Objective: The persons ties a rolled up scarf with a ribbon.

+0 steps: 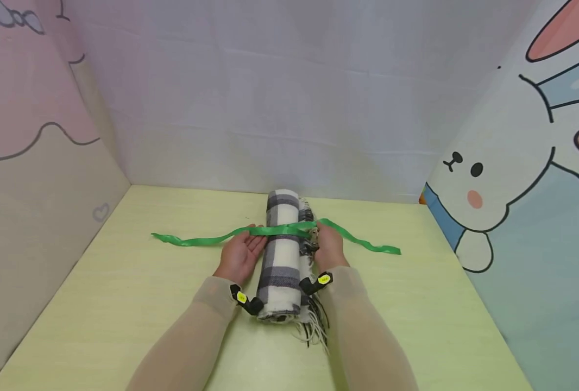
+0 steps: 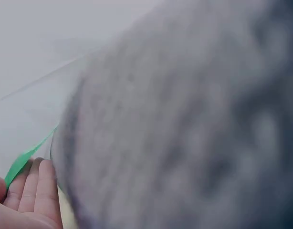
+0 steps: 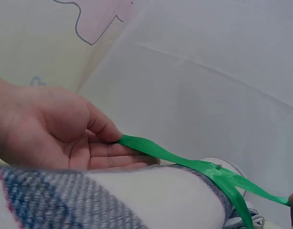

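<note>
A rolled plaid scarf [image 1: 284, 252] in white, grey and black lies lengthwise on the table, its fringe [image 1: 314, 326] spilling out along the right side. Across its top runs a green ribbon [image 1: 288, 230], which crosses over itself there, as the right wrist view shows. My left hand [image 1: 239, 258], at the roll's left side, pinches one part of the ribbon between thumb and finger, the other fingers extended against the scarf. On the right side my right hand [image 1: 329, 244] pinches the other part; its fingertips are partly hidden. In the left wrist view the blurred scarf [image 2: 151, 124] fills most of the picture.
Both ribbon tails, the left one [image 1: 187, 241] and the right one [image 1: 367, 244], trail outward over the pale yellow table [image 1: 123, 304]. A plain cloth backdrop [image 1: 279, 108] stands behind. Printed cartoon panels flank the table, one with a rabbit [image 1: 495, 179].
</note>
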`<state>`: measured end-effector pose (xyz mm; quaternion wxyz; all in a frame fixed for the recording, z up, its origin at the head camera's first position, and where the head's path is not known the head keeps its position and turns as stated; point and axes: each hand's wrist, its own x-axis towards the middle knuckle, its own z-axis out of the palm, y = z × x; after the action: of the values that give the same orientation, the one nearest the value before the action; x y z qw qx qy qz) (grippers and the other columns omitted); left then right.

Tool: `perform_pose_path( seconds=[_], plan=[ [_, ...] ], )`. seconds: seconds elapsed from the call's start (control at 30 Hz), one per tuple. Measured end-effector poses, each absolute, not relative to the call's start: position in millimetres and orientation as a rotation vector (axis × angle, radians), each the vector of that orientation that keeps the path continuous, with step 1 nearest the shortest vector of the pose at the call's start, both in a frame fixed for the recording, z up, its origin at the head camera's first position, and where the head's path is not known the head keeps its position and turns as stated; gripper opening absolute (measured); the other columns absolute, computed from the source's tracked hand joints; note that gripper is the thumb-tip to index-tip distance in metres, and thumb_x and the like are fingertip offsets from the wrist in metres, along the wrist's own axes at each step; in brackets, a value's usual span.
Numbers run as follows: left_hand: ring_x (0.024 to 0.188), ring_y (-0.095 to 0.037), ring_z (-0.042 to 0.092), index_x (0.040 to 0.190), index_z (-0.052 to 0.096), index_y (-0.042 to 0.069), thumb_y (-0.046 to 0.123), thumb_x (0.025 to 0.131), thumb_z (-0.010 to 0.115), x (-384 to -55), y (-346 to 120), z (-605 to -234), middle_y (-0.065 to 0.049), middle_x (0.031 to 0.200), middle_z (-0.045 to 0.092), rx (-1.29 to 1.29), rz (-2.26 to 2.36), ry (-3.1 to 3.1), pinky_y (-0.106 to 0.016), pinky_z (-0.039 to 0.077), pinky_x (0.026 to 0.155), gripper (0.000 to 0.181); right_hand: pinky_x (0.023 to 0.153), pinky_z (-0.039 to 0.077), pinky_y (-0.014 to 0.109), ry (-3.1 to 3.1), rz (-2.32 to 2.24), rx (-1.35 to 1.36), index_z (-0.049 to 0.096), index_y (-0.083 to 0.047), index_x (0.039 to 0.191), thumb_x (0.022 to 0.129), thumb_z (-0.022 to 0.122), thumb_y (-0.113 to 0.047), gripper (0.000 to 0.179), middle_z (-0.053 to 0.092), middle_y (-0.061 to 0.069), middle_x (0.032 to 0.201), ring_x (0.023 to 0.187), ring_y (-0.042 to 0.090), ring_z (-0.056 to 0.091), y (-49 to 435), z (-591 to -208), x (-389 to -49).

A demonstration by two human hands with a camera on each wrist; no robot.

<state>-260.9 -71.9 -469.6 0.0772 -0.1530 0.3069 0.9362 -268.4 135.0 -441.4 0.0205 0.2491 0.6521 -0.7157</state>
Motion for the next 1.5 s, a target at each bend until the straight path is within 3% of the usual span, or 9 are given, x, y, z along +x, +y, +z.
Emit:
perform_pose_path(
  seconds=[0.13,0.27,0.33,0.67,0.87,1.07,1.2,1.33,1.5],
  plan=[
    [0.142,-0.035,0.044,0.159,0.028,-0.004,0.015,0.114,0.032,-262.6,-75.2,-465.1,-0.028,0.154,0.039,-0.461,2.792,0.932,-0.04,0.044,0.112,0.048,0.12,0.028,0.049,1.916,-2.437,0.849,0.048,-0.003,0.148,0.111,0.047,-0.023,0.041,0.042,0.015,0.155,0.147,0.034,0.032,128.0,-443.2,-270.8],
    [0.138,-0.034,0.048,0.157,0.028,-0.004,0.016,0.115,0.032,-264.6,-76.8,-460.6,-0.027,0.152,0.042,-0.467,2.811,0.947,-0.039,0.048,0.108,0.047,0.114,0.03,0.047,1.863,-2.618,0.771,0.048,-0.005,0.13,0.112,0.048,-0.025,0.027,0.059,0.013,0.142,0.135,0.027,0.046,123.8,-441.7,-272.0],
    [0.136,-0.033,0.049,0.156,0.028,-0.004,0.017,0.115,0.032,-265.1,-77.2,-458.5,-0.027,0.152,0.042,-0.467,2.828,0.947,-0.04,0.048,0.108,0.047,0.115,0.033,0.043,1.759,-2.74,0.705,0.049,-0.007,0.132,0.112,0.048,-0.023,0.025,0.062,0.012,0.141,0.134,0.026,0.051,122.9,-440.3,-273.9],
    [0.141,-0.036,0.045,0.154,0.03,-0.004,0.019,0.115,0.03,-264.6,-80.1,-455.0,-0.027,0.151,0.042,-0.484,2.884,0.919,-0.038,0.048,0.108,0.045,0.111,0.045,0.041,0.943,-3.071,0.567,0.044,-0.002,0.146,0.114,0.039,-0.021,0.038,0.043,0.023,0.151,0.144,0.036,0.043,127.5,-436.1,-276.0],
    [0.14,-0.036,0.046,0.131,0.042,0.002,0.021,0.115,0.03,-264.4,-87.2,-457.7,-0.025,0.149,0.043,-0.503,2.924,0.82,-0.038,0.048,0.108,0.027,0.104,0.051,0.039,1.009,-3.083,0.592,0.045,0.002,0.139,0.114,0.038,-0.022,0.035,0.051,0.022,0.135,0.14,0.04,0.045,130.3,-441.7,-274.7],
    [0.127,-0.031,0.055,0.118,0.044,0.007,0.023,0.115,0.03,-264.9,-91.0,-459.7,-0.017,0.128,0.055,-0.507,2.924,0.852,-0.038,0.048,0.107,0.021,0.091,0.056,0.034,1.297,-2.962,0.526,0.052,0.002,0.129,0.114,0.039,-0.025,0.033,0.058,0.013,0.106,0.104,0.028,0.064,132.5,-449.0,-273.7],
    [0.121,-0.029,0.057,0.117,0.044,0.008,0.023,0.115,0.031,-266.7,-92.3,-460.3,-0.014,0.12,0.055,-0.525,2.921,0.858,-0.037,0.048,0.105,0.02,0.076,0.054,0.029,1.507,-2.841,0.488,0.058,-0.002,0.122,0.114,0.041,-0.027,0.031,0.056,0.006,0.092,0.078,0.016,0.058,135.1,-451.8,-275.2],
    [0.117,-0.028,0.057,0.116,0.043,0.008,0.022,0.115,0.03,-268.3,-95.8,-461.8,-0.014,0.117,0.053,-0.556,2.909,0.911,-0.037,0.048,0.105,0.019,0.07,0.053,0.026,1.668,-2.739,0.474,0.06,-0.003,0.121,0.114,0.041,-0.027,0.031,0.054,0.002,0.085,0.071,0.013,0.055,140.1,-454.2,-277.5],
    [0.123,-0.029,0.055,0.124,0.042,0.006,0.022,0.115,0.031,-269.9,-106.0,-464.6,-0.017,0.129,0.052,-0.626,2.888,0.936,-0.038,0.045,0.11,0.022,0.079,0.055,0.029,1.556,-2.775,0.508,0.057,-0.002,0.123,0.114,0.041,-0.026,0.03,0.055,0.005,0.089,0.077,0.016,0.057,149.8,-457.3,-278.1]
  ],
)
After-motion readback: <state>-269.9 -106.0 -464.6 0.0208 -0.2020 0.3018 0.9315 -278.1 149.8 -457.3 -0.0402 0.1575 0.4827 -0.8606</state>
